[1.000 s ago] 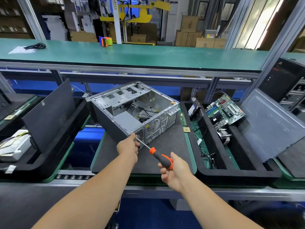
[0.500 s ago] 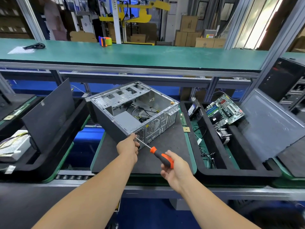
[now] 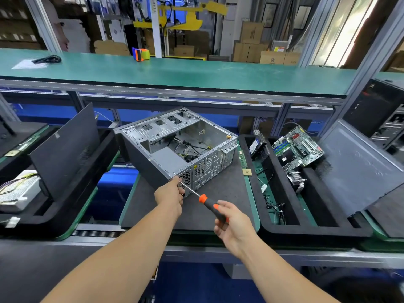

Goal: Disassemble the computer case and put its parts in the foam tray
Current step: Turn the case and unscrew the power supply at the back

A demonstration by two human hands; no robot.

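The motherboard already lies in the foam tray, while the right hand grips the screwdriver and the left hand pinches its shaft at the computer case, which holds its power supply and cables.

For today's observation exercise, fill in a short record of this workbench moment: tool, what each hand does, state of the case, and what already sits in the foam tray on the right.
Tool: screwdriver, orange and black handle, tip at the case's near rear corner
Right hand: grips the handle
Left hand: at the shaft near the tip, against the corner
Computer case: open side up, cables inside, on a dark mat
Foam tray: holds a motherboard, leaning, and a heatsink
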